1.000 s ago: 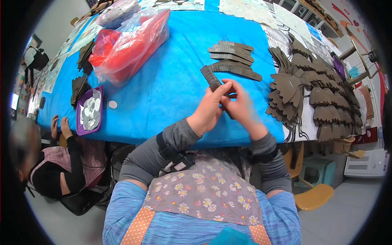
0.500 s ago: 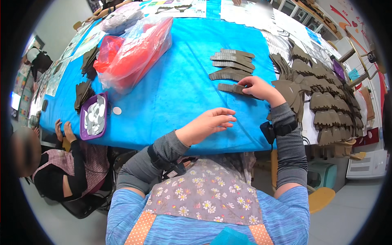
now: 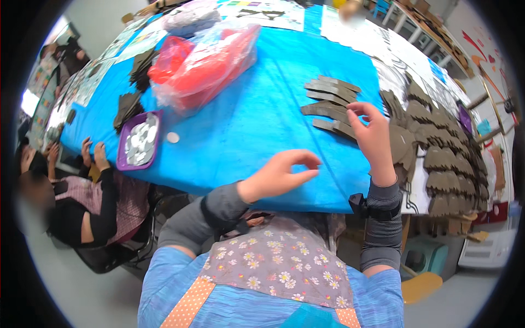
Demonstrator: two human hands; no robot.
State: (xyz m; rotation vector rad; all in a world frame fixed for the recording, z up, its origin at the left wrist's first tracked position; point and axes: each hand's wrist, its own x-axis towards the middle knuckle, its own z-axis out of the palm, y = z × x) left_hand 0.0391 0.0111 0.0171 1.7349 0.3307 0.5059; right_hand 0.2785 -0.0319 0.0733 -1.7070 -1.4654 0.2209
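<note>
My left hand [image 3: 281,175] hovers over the blue table cover near its front edge, thumb and fingers curved apart with nothing between them. To the right, my right hand [image 3: 373,131] is raised at the right end of several rows of dark olive-brown curved pieces [image 3: 325,109]. Its thumb and forefinger are apart, and nothing shows between them. The nearest row [image 3: 332,127] lies just left of this hand, which hides its right end. I cannot tell whether the fingertips touch the pieces.
Many dark notched pieces [image 3: 443,153] lie in overlapping rows at the right. A purple tray [image 3: 120,153] of pale discs stands at the left, a loose disc [image 3: 173,138] beside it. Red-and-clear plastic bags [image 3: 202,76] lie behind. A co-worker's hands [image 3: 97,154] rest at the left edge.
My right hand has lifted off the nearest row and its fingers have come apart. The left hand's thumb and fingers are now curved. The whole view has shifted and tilted slightly.
</note>
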